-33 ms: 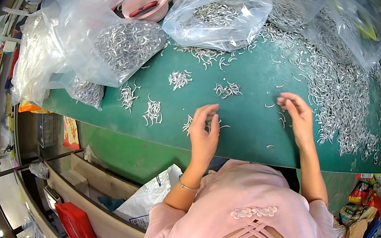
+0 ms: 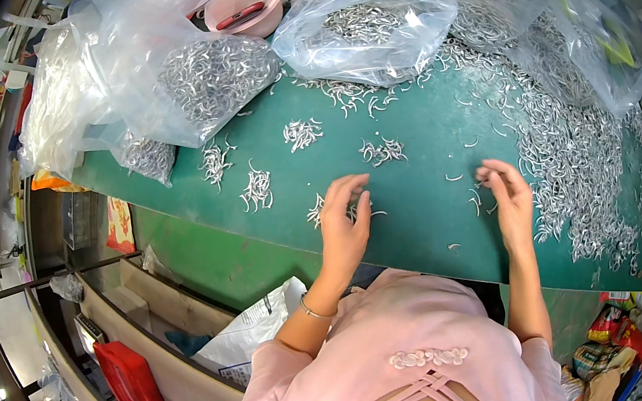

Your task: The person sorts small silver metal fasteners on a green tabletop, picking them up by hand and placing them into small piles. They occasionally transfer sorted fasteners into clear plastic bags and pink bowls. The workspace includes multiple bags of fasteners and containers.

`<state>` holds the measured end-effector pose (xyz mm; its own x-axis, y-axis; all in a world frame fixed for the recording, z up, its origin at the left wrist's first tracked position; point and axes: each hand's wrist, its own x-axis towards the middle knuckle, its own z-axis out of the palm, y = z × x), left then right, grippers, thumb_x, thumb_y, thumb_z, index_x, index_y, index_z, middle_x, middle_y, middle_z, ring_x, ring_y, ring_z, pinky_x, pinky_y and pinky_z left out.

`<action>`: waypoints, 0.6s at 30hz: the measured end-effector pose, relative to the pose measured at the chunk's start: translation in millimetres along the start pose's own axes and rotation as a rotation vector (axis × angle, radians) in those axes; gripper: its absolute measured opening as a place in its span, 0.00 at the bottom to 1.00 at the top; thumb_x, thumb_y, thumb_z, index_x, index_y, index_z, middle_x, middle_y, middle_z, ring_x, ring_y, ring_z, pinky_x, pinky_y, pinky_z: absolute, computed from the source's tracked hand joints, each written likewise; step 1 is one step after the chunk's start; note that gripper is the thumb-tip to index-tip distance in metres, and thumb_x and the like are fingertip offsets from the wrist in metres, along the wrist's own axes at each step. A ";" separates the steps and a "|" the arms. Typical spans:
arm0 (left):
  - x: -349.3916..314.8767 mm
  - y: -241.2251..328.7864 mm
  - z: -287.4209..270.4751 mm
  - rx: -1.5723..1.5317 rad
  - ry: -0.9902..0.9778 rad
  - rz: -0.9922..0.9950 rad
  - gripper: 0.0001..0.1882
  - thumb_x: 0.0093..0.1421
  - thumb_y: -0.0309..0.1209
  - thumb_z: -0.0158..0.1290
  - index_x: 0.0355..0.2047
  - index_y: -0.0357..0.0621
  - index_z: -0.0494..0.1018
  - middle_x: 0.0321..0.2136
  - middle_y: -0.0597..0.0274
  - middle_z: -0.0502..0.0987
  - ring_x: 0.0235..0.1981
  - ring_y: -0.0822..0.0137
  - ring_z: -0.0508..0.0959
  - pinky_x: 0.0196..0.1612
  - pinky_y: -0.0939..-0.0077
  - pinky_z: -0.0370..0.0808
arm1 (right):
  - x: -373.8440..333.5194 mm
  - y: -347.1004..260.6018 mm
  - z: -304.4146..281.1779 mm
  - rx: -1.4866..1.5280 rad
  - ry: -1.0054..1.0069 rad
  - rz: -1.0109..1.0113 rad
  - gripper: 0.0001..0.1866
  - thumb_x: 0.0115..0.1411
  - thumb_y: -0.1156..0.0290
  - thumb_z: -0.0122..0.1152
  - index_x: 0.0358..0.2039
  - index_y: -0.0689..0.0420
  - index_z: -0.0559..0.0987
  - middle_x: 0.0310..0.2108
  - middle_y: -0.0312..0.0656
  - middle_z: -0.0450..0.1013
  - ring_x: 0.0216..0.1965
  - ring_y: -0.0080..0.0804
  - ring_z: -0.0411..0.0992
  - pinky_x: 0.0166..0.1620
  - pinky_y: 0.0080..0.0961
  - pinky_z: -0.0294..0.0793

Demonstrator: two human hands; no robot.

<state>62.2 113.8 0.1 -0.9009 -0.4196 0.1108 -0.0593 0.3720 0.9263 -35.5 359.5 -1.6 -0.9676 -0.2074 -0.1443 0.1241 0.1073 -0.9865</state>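
Small curved silvery metal pieces lie about on the green tabletop (image 2: 423,218). My left hand (image 2: 344,218) hovers at the near edge with loosely bent fingers, thumb apart, partly covering a small pile of pieces (image 2: 314,211). No piece shows in it. My right hand (image 2: 510,197) is beside a few loose pieces (image 2: 475,201), left of the large heap (image 2: 578,170). Its fingers are curled but apart from the thumb, and I see nothing between them. Other little piles are a central pile (image 2: 382,150), a farther pile (image 2: 303,133) and two at left, including one pile (image 2: 256,189).
Clear plastic bags of metal pieces, such as the middle bag (image 2: 370,27) and the left bag (image 2: 212,84), line the far side. A pink bowl (image 2: 273,17) holds a red-and-black object (image 2: 240,16). Shelving with a red basket (image 2: 132,388) stands at left.
My right hand has shifted slightly right and toward me, and its fingers have moved away from the loose pieces. My left hand stays nearly in place.
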 end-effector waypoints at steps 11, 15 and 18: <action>-11.0 35.2 60.6 0.214 -0.438 0.299 0.21 0.55 0.23 0.57 0.50 0.37 0.69 0.52 0.48 0.69 0.54 0.47 0.68 0.56 0.60 0.68 | -40.6 25.0 -84.6 -1.240 0.362 -0.224 0.30 0.56 0.62 0.63 0.58 0.55 0.67 0.63 0.54 0.54 0.65 0.59 0.49 0.63 0.55 0.48; -26.1 47.0 81.9 0.326 -0.767 0.407 0.33 0.53 0.31 0.61 0.59 0.42 0.64 0.65 0.51 0.54 0.66 0.45 0.52 0.65 0.51 0.56 | -58.4 12.3 -82.4 -1.051 0.175 -0.272 0.28 0.53 0.67 0.66 0.55 0.57 0.71 0.61 0.48 0.58 0.64 0.59 0.50 0.62 0.53 0.50; -31.0 47.7 92.6 0.521 -0.730 0.449 0.37 0.51 0.33 0.62 0.61 0.43 0.61 0.66 0.51 0.51 0.66 0.41 0.49 0.64 0.44 0.55 | -68.3 13.5 -95.8 -0.729 0.006 -0.276 0.27 0.53 0.67 0.66 0.54 0.58 0.72 0.61 0.49 0.59 0.64 0.57 0.51 0.62 0.52 0.51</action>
<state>47.5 221.2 7.5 -0.9188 0.3947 0.0011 0.3275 0.7609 0.5601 11.1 468.3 2.4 -0.9439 -0.3145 0.1010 -0.2951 0.6653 -0.6857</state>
